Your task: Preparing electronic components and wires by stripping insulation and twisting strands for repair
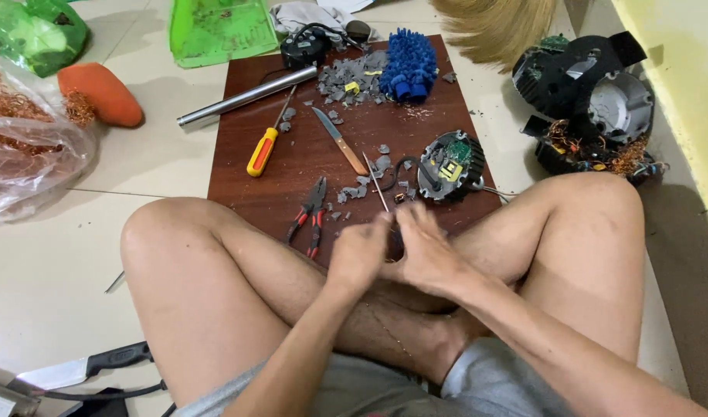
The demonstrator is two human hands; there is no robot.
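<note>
Rod (376, 184), thin and metal, rises from between our 2 hands over the front edge of the board (292, 154); its long axis leans up and a little left, tip pointing away from us. Our left hand (359, 253) and right hand (426, 251) are blurred, pressed together and closed round its lower end. Just beyond lies a round motor part (450, 166) among grey chips (381, 164). Red pliers (310, 215) lie left of our hands; a knife (338, 140) and a yellow screwdriver (267, 145) lie farther back.
</note>
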